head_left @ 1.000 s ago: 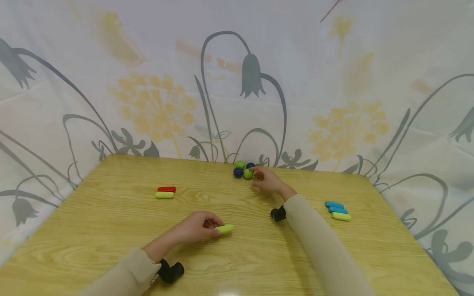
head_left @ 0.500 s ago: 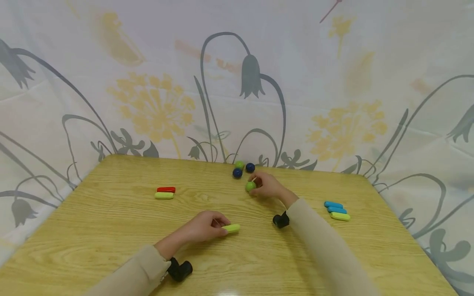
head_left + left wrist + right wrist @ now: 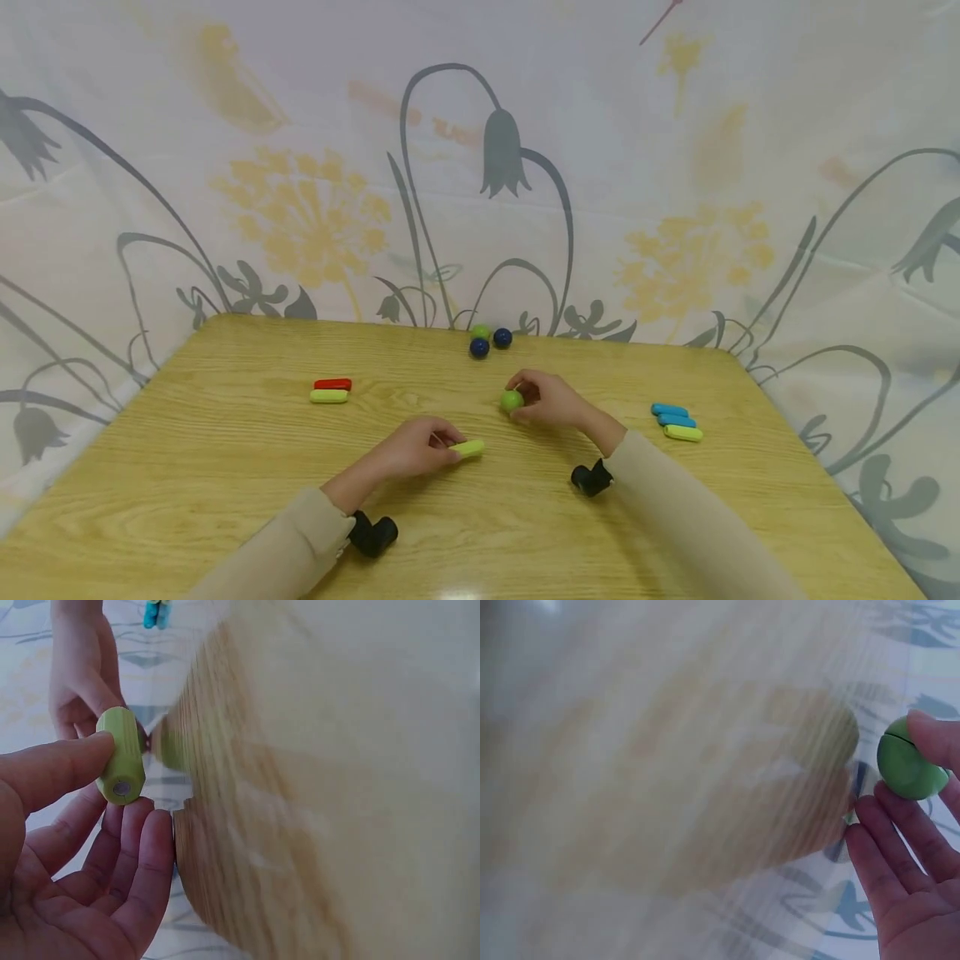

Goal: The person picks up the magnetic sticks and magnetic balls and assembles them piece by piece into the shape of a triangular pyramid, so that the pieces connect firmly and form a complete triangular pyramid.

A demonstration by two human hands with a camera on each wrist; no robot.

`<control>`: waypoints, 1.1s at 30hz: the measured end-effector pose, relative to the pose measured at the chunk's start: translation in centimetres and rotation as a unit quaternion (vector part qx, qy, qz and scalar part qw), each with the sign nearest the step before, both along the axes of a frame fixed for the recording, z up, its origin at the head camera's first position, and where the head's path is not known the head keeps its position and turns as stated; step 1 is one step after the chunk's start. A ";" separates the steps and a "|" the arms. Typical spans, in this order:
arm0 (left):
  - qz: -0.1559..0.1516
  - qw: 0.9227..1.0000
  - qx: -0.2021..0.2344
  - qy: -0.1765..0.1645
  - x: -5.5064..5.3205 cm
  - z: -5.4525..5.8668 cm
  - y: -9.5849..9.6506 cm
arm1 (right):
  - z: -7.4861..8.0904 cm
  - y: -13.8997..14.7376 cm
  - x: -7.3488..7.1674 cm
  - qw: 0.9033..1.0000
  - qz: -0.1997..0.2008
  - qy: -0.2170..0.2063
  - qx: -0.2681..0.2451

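My left hand (image 3: 416, 448) pinches a short yellow-green stick (image 3: 470, 448) between thumb and fingers, low over the middle of the table. In the left wrist view a round silvery disc shows in the near end of the stick (image 3: 120, 754). My right hand (image 3: 553, 402) holds a green ball (image 3: 512, 402) by thumb and fingertips, a little beyond the stick and to its right. A dark seam line crosses the ball (image 3: 909, 761) in the right wrist view. Stick and ball are apart in the head view.
Two dark blue balls (image 3: 502, 337) and another green ball (image 3: 480, 333) lie at the table's back edge. A red stick (image 3: 332, 384) and a yellow-green one lie at left. Two blue sticks (image 3: 670, 410) and a yellow-green stick (image 3: 683, 433) lie at right. Patterned cloth (image 3: 450, 208) hangs behind.
My right hand has taken the green ball from the group at the back and brought it toward me. My left hand has shifted right and slightly forward with its stick.
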State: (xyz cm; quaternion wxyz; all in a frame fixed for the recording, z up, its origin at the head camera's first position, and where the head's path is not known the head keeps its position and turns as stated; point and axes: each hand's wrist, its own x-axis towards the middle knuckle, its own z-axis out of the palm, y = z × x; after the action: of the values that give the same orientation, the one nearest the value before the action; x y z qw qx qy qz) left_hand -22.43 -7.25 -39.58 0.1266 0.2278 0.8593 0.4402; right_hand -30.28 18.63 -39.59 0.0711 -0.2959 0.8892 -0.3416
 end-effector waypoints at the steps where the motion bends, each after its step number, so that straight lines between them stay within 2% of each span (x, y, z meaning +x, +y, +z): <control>1: 0.002 1.000 -0.002 0.001 -0.1 0.0 0.0 | -0.1 0.1 0.2 1.000 0.000 0.000 -0.001; 7: 0.016 1.000 -0.005 -0.005 -0.6 -0.1 0.0 | -0.1 0.6 1.8 1.000 0.009 -0.010 -0.024; 12: 0.019 1.000 -0.002 -0.003 -0.7 -0.2 0.3 | -0.1 0.6 3.0 1.000 0.006 -0.012 -0.022; 17: 0.012 1.000 0.002 0.006 -0.6 -0.2 0.8 | 0.0 0.7 4.1 0.999 0.016 -0.013 -0.035; 22: -0.003 1.000 0.011 0.006 -0.5 -0.3 1.3 | 0.2 0.4 5.3 0.997 0.035 -0.036 -0.056; 33: -0.018 1.000 -0.008 0.001 0.0 -0.2 2.2 | 0.1 0.0 6.0 0.996 0.064 -0.038 -0.050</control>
State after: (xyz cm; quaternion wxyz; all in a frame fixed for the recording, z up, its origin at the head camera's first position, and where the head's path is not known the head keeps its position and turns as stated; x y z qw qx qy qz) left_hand -22.43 -5.03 -39.76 0.1349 0.2424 0.8586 0.4311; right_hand -24.30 18.67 -39.49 0.1118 -0.3419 0.8468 -0.3919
